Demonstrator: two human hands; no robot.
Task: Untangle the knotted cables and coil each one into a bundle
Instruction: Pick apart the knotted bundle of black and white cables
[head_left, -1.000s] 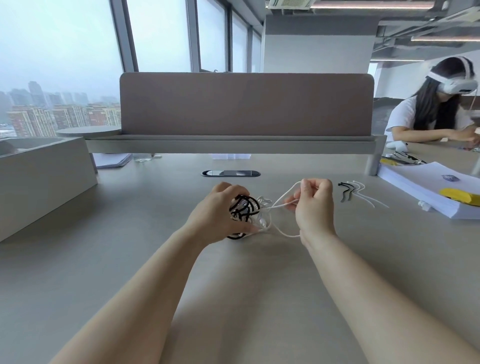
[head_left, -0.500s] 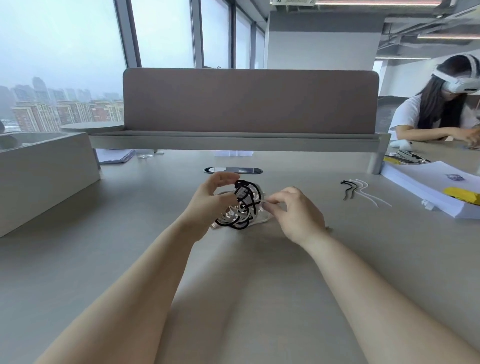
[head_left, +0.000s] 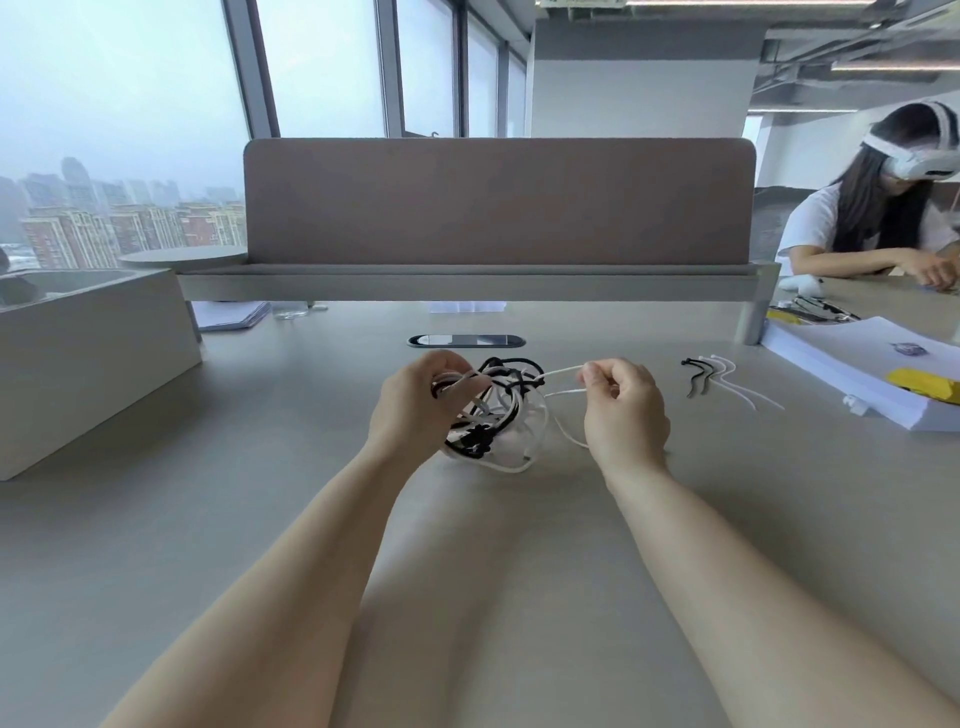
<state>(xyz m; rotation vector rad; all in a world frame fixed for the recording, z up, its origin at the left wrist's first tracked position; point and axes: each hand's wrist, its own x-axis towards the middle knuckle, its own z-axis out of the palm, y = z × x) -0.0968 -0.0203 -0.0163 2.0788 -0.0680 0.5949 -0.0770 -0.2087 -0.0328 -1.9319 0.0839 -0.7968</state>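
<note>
P1: Since half a sec ago, right hand (head_left: 626, 410) has gone out to the right, away from the tangle (head_left: 498, 415). White strand (head_left: 563, 370) now spans the gap btwn them.

P2: Left hand?

P1: Left hand (head_left: 415, 405) has shifted too. Fingers are curled over the tangle's upper-left side, grip closed round a few black & white loops. Tangle sits btwn the two hands, low over the worktop (head_left: 260, 519). Can't tell if its bottom white loop touches the surface.

P2: Right grip?

P1: Thumb & forefinger pinch the white strand at its outer end, other fingers curled in. Strand runs roughly level, left to right, from the tangle's top to the pinch. A second white run loops back lower down, toward the heel of that hand.

P2: So what does the next move turn on?

P1: My read: strand's long axis points straight at the tangle, which lies left of the right grip. Pulling further right along that line prob cinches the knot unless the loops get loosened. Left hand is the one on the knot, so feeding slack falls to it.

P2: Progress?

P1: Early, I'd say. Black & white cables are fully mixed, nothing coiled yet. Cable ties (head_left: 722, 376) lie well right of the right hand, near the paper stack (head_left: 857, 374), no hand on them.
</note>
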